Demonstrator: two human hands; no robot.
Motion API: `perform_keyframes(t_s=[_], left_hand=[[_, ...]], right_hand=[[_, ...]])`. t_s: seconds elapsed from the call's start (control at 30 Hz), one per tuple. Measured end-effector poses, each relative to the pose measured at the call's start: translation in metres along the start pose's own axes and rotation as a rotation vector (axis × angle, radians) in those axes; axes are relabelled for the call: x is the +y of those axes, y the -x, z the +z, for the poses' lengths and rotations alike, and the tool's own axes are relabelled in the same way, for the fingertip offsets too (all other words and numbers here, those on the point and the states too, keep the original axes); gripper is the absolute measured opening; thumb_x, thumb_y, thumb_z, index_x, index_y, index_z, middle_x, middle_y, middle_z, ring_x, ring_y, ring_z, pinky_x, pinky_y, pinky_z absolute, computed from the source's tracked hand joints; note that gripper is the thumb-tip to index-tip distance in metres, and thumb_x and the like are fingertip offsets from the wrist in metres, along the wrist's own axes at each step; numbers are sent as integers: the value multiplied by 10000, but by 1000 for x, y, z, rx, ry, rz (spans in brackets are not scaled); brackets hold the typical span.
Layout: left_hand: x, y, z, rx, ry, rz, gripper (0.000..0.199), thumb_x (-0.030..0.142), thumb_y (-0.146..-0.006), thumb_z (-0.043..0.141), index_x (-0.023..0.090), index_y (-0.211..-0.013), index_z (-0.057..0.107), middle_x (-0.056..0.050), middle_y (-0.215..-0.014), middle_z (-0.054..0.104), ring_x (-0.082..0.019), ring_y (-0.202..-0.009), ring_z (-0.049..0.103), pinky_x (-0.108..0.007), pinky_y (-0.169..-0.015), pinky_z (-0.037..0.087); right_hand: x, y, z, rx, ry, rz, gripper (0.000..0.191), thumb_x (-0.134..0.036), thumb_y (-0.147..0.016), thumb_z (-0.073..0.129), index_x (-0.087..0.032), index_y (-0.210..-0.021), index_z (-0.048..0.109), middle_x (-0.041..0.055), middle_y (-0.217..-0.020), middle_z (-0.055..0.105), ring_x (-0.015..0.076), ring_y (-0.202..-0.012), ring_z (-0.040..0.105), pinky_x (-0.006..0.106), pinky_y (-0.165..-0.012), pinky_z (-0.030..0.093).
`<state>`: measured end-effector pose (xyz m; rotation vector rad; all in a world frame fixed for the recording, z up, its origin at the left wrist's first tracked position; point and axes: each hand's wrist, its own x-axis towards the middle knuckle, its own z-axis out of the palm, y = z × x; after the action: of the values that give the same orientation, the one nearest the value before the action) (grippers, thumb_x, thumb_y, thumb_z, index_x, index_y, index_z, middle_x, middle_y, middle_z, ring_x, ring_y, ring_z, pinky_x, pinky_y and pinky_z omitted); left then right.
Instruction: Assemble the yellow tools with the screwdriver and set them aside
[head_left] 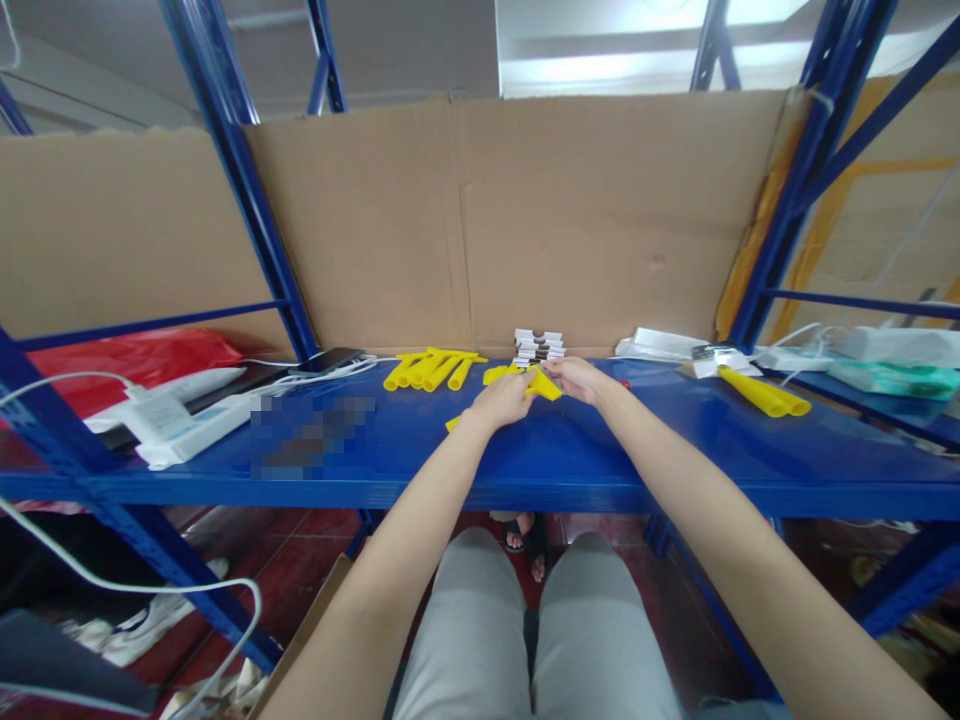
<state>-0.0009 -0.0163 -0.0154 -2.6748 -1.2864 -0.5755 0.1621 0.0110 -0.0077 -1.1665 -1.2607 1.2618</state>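
Note:
Both arms reach out over the blue shelf, and the hands meet near its middle. My left hand (505,398) is closed round a yellow tube (546,386), whose flared end sticks out between the hands. The fingers of my right hand (574,378) are pinched together at the upper side of this tube; the fingertips are small and partly hidden. Just behind the hands stands a stack of small white pieces with dark marks (538,346). Another yellow piece (496,374) lies behind my left hand, and a yellow end (452,425) shows beside my left wrist.
Several yellow tubes (431,370) lie in a row to the left. More yellow tubes (757,392) lie at the right. White power strips with cables (202,430) and a dark phone-like object (330,360) are at the left. A cardboard sheet (525,220) closes the back between blue posts.

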Motion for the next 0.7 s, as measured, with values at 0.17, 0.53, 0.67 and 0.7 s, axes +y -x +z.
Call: perform_keyframes(t_s=[0.17,0.53,0.67,0.7], left_hand=[[-4,-1,-7,96,89,-63,537,134,-873,481,135,-1410,479,-139,-1308,631,-248,-1214,591,-342,-1006,457],[7,-21,-33,419,1021,-410,98,122,-827,571,134,-734,599,52,-474,515,-83,-420,465,-181,-461,399],[8,-24,-43,325,1522,-581,245,29,-841,507,159,-636,482,72,-426,420,-43,-336,353,-153,-378,311],[6,-24,-43,289,1604,-623,248,13,-844,488,156,-642,486,69,-427,420,-42,-331,353,-151,-371,312]], right_hand=[[-3,-1,-18,225,113,-15,144,-68,-855,465,-181,-801,536,19,-619,649,108,-492,560,227,-574,485],[13,-21,-35,334,1062,-279,331,-53,-797,505,-138,-1043,708,111,-1112,724,194,-1051,658,248,-907,458],[11,-17,-31,291,1234,-159,371,-112,-838,491,-201,-1126,708,98,-1204,695,240,-1148,622,318,-947,457],[11,-15,-29,283,1268,-131,377,-127,-851,484,-215,-1145,702,98,-1233,681,253,-1173,607,343,-958,454]])
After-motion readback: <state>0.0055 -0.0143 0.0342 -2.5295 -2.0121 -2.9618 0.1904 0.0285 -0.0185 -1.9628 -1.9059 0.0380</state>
